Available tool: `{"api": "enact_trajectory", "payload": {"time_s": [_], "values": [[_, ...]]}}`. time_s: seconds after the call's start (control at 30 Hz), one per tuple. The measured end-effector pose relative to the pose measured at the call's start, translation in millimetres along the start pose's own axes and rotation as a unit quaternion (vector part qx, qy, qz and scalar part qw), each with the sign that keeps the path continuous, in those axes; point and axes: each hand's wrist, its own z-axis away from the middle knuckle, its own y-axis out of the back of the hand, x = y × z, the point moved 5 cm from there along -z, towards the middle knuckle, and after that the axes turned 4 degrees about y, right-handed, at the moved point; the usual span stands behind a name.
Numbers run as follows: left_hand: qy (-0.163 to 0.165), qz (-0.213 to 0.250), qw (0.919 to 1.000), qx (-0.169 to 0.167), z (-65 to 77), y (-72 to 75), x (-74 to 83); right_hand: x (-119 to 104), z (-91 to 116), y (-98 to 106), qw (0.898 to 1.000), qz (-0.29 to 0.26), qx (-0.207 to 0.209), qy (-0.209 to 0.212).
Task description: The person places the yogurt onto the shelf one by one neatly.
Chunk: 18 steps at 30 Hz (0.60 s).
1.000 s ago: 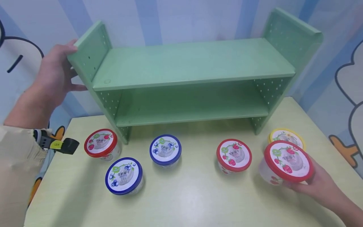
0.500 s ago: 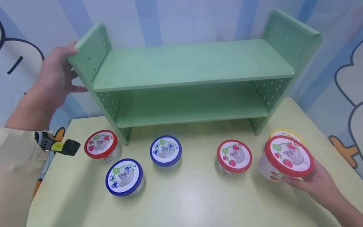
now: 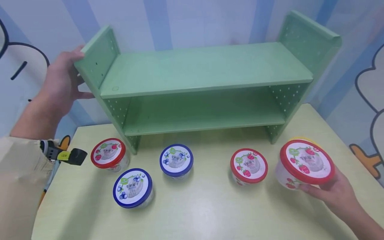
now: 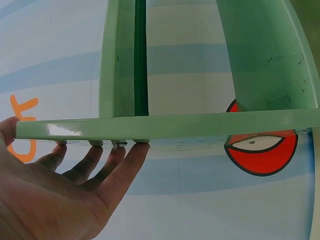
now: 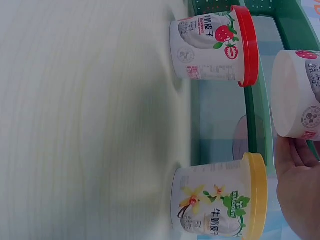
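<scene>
My left hand (image 3: 61,80) grips the upper left side panel of a green two-tier shelf (image 3: 207,68). In the left wrist view the thumb is at the panel's end and the fingertips press its outer face. On the right, my right hand (image 3: 340,196) holds a white ice cream tub (image 3: 307,163) with a red lid and strawberry print. The right wrist view shows this tub's bare bottom, raised off the table. Behind it, the yellow-lidded tub (image 5: 215,200) stands on the table, mostly hidden in the head view. Another red-lidded tub (image 3: 249,165) stands just left of the held one.
Two blue-lidded tubs, one nearer (image 3: 133,188) and one farther (image 3: 176,160), stand in front of the shelf. A red-lidded tub (image 3: 108,154) sits by the shelf's left leg. The pale table (image 3: 207,213) meets a blue-striped wall (image 3: 198,23) behind.
The held red-lidded tub has risen slightly in view and now covers most of the yellow lid. My left hand keeps its grip on the shelf panel. The other tubs stay put.
</scene>
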Motion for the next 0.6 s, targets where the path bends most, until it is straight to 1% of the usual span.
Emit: {"api": "enact_trajectory", "payload": {"time_s": [0.07, 0.23, 0.4, 0.6], "values": [[-0.002, 0.0, 1.0, -0.003, -0.2, -0.2, 0.3, -2, 0, -1, 1.0, 0.002, 0.006, -0.003], [-0.004, 0.017, 0.9998, -0.014, -1.5, -2.3, 0.7, -9, -3, -2, 1.0, 0.005, 0.021, 0.008], [-0.002, 0.02, 0.9998, -0.01, -1.9, -4.2, 0.1, -16, -6, -4, 0.999, 0.014, 0.03, 0.017], [-0.006, 0.024, 0.9997, -0.009, -3.0, -6.4, 1.7, -21, -11, -3, 0.999, 0.017, 0.03, 0.019]]}}
